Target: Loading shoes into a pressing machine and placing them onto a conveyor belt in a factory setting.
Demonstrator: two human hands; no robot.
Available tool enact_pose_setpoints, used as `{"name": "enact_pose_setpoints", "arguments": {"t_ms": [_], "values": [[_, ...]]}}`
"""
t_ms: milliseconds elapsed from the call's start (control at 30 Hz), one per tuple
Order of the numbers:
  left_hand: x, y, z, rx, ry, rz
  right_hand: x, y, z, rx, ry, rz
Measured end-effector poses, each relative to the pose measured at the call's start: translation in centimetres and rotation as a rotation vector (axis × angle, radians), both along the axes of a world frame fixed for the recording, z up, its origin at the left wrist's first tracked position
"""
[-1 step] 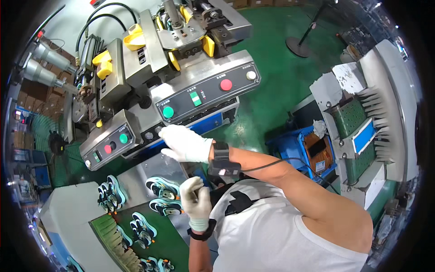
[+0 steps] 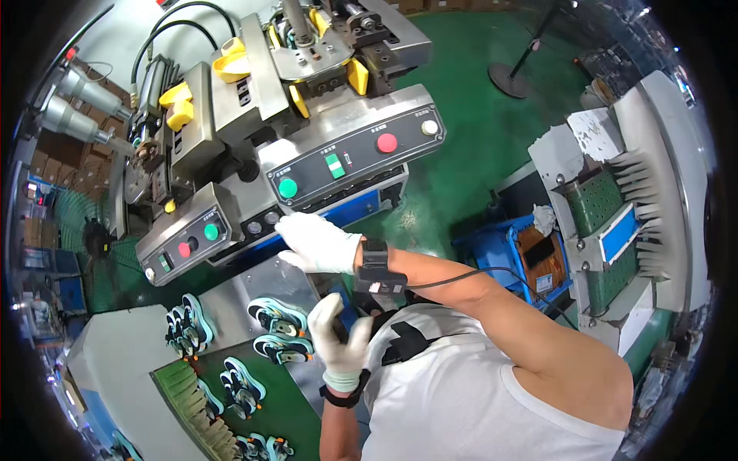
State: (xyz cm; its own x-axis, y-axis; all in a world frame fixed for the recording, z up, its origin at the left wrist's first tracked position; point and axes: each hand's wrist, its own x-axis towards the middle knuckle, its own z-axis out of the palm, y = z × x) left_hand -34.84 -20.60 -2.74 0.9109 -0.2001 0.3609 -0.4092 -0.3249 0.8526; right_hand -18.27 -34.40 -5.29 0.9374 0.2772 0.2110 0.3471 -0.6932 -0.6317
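My right hand (image 2: 317, 243), in a white glove, hovers in front of the machine's control panel (image 2: 350, 157), its fingers loosely stretched with nothing visible in them. Closer to my body, my left hand (image 2: 338, 338) is raised and also gloved. Its thumb stands apart from its bent fingers, and the space between shows nothing held. Just left of that hand, a pair of shoes (image 2: 280, 316) in black and light blue lies on a metal surface (image 2: 246, 288). Whether my right fingertips touch the panel's underside cannot be made out.
A pressing machine (image 2: 254, 92) with yellow pads stands ahead. A second control panel (image 2: 188, 242) sits at left. More shoes (image 2: 242, 388) rest on a green belt (image 2: 288, 415) beside brush bristles (image 2: 196, 407). On the right are a blue crate (image 2: 492, 253) and a bristled housing (image 2: 669, 200).
My left hand's fingers have risen and spread, its thumb moving away from them. The right hand stays nearly in place, and the view has shifted slightly.
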Motion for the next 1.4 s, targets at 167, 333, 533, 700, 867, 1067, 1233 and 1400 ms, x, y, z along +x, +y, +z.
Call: {"name": "enact_pose_setpoints", "arguments": {"t_ms": [167, 333, 533, 700, 867, 1067, 1233, 1400], "values": [[7.7, -3.3, 3.7, 0.467, -0.266, -0.369, -3.2, 4.2, -6.9, -0.752, 0.085, -0.12], [9.4, -4.1, 5.2, 0.457, -0.075, -0.542, -10.0, 5.7, 8.3, -1.88, 0.706, -0.404], [9.8, -8.3, 4.8, 0.395, 0.28, -0.736, -10.9, 4.1, -1.3, -2.162, 1.023, -0.429], [8.0, -6.9, 2.4, 0.396, -0.184, -0.694, -6.9, 5.7, -4.7, -2.162, 0.988, -0.452], [6.3, -6.5, 1.2, 0.373, -0.201, -0.658, -6.7, 5.9, 1.1, -1.609, 0.718, -0.749], [4.5, -3.6, 3.6, 0.312, -0.136, -0.364, -0.9, 2.3, -3.3, -0.435, -0.078, 0.068], [1.1, 1.3, 0.2, 0.267, -0.119, -0.125, -2.4, 1.3, -5.0, -0.515, -0.124, 0.127], [-0.7, -0.3, 0.1, 0.262, -0.153, -0.095, -3.9, 4.5, -8.3, -0.498, -0.101, 0.301]]}}
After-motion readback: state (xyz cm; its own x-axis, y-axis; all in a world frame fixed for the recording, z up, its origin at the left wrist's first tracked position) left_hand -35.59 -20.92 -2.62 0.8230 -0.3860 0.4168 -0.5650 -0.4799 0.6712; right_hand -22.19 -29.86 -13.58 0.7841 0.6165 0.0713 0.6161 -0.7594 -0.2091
